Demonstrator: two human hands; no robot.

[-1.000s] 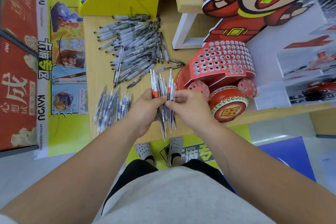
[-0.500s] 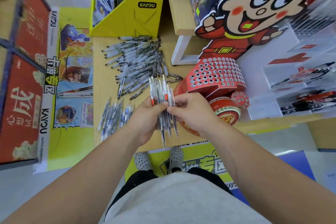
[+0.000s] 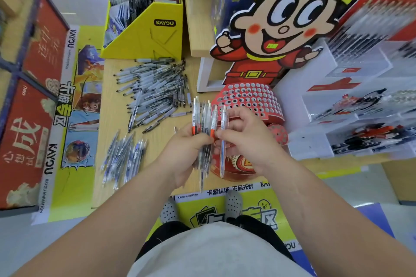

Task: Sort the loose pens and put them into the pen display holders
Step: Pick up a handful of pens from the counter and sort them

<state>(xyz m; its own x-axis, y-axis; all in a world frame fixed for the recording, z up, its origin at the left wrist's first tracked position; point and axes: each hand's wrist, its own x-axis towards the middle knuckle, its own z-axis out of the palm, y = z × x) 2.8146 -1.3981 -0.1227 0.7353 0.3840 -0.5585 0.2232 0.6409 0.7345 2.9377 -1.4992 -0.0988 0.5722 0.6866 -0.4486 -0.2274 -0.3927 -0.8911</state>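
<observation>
Wooden shop counter [image 3: 108,119] strewn with pens, with two hands sorting a bunch above its near edge.

The left hand [image 3: 184,153] curls its fingers round a bunch of pens [image 3: 203,123], some with orange grips. The right hand [image 3: 247,141] pinches a single clear pen [image 3: 222,157] just beside the bunch. Both hands cover the middles of the barrels, and the pen labels are too small to read. Behind the hands stands a red holder [image 3: 247,99] full of holes, its lower part hidden by the right hand. A big loose pile [image 3: 153,90] lies toward the far edge, and a smaller, blurred pile [image 3: 122,159] lies near the left edge. The clear trays [image 3: 360,119] on the right are smeared and cut off by the frame. The yellow box [image 3: 146,38] reads "KAYOU". The strip [image 3: 188,195] below the near edge reads "KAYOU ANIMATION".
</observation>
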